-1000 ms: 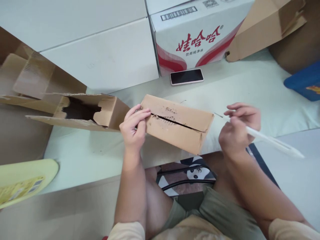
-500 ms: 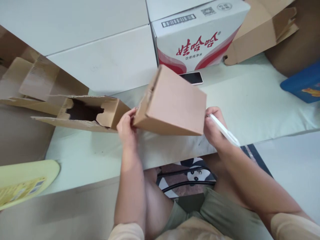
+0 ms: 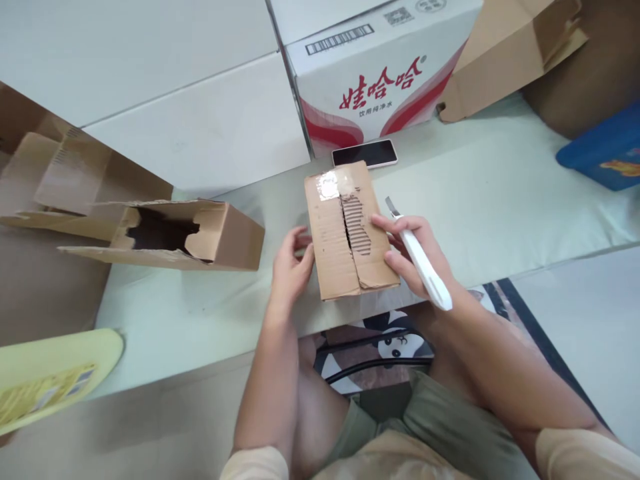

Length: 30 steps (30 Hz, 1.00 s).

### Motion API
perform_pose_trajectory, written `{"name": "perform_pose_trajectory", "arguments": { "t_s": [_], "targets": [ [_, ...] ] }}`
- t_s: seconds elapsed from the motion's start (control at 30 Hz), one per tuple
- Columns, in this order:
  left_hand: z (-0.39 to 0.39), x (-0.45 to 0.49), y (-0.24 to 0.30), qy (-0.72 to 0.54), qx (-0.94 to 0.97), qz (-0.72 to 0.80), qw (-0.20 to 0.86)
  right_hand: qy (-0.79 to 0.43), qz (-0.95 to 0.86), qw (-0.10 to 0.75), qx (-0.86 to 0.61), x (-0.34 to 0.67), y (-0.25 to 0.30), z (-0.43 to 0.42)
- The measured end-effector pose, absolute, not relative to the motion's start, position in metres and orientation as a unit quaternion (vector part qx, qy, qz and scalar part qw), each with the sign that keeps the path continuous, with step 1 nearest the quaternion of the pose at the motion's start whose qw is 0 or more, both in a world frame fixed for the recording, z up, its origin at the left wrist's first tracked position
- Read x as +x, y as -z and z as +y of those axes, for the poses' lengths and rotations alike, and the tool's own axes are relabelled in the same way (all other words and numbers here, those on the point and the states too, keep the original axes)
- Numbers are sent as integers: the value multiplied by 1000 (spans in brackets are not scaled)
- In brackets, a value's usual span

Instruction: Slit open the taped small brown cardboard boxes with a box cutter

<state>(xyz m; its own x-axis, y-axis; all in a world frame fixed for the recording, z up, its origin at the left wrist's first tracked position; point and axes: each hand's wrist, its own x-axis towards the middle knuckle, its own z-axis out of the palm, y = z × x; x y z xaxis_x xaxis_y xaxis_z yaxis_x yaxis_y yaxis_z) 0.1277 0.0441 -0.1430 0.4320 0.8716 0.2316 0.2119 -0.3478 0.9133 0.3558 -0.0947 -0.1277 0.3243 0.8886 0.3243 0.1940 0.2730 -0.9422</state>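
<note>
A small brown cardboard box (image 3: 333, 233) faces me with its seamed side, which has clear tape at the top and a dark slit along the middle. My left hand (image 3: 293, 267) is at its left side, fingers curled and thumb against the edge; part of its grip is hidden. In my right hand (image 3: 417, 247) is a white utility knife (image 3: 425, 267), its short metal blade pointing up and away from me. Fingers of that same hand also press on the box's right side.
An opened cardboard box (image 3: 240, 237) lies to the left on the pale cloth-covered surface (image 3: 480, 200). Behind are a phone (image 3: 365, 154), a white-and-red carton (image 3: 375, 100) and a large white box (image 3: 200, 127). A yellow container (image 3: 55, 373) is near left, a blue one (image 3: 600, 157) far right.
The small box has been turned from its plain side to its taped, slit side and brought lower. My left hand has shifted right, and the knife blade now shows.
</note>
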Motion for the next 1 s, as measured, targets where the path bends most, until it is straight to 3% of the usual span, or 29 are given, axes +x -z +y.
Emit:
{"name": "perform_pose_trajectory", "arguments": {
  "t_s": [0.07,0.17,0.3,0.5,0.63,0.83,1.0],
  "targets": [
    [41,132,138,-434,750,311,391,-278,-501,614,-543,354,126,-95],
    [36,138,134,-417,807,216,359,-221,-502,625,-556,349,118,-95],
    [31,146,138,-438,820,203,307,-121,-445,676,-574,349,108,-94],
    [8,157,133,-491,832,179,187,-127,-403,724,-545,360,86,-90],
    [-21,164,124,-487,837,136,210,-212,-409,686,-563,361,55,-97],
    [-50,170,116,-479,833,98,259,-239,-508,535,-631,358,34,-99],
    [-42,168,120,-464,839,108,264,-203,-472,569,-642,357,55,-94]
  ]
}}
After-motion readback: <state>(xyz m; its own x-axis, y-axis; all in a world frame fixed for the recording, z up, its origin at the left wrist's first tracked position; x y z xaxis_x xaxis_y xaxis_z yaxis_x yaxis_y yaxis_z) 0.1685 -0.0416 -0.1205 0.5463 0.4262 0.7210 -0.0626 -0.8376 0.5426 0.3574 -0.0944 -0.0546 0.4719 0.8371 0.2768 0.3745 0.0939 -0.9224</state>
